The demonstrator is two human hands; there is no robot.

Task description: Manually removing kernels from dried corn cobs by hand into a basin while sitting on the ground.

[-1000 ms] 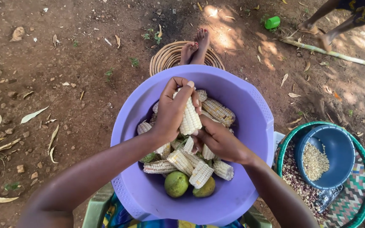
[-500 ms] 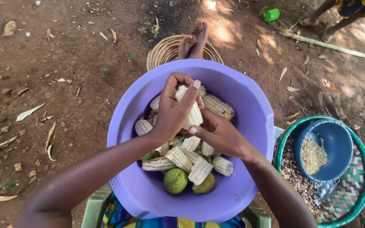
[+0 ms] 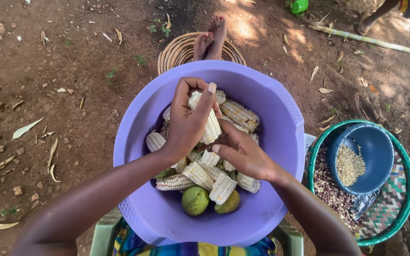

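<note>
1. A pale, kernel-covered maize cob (image 3: 208, 118) stands tilted over the big round purple plastic basin (image 3: 281, 114), so whatever comes loose lands inside
2. The left hand (image 3: 188, 118) is wrapped tight around the cob; the right hand (image 3: 240, 151) cups beneath it, half-curled, grip unclear
3. More cobs (image 3: 200, 175) and two green fruits (image 3: 195, 200) fill the basin
4. A blue bowl of loose kernels (image 3: 359, 159) sits nearby

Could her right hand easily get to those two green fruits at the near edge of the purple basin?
Probably yes. The right hand lies on the corn just above the green fruits, which sit uncovered on top inside the basin; nothing lies between them.
</note>
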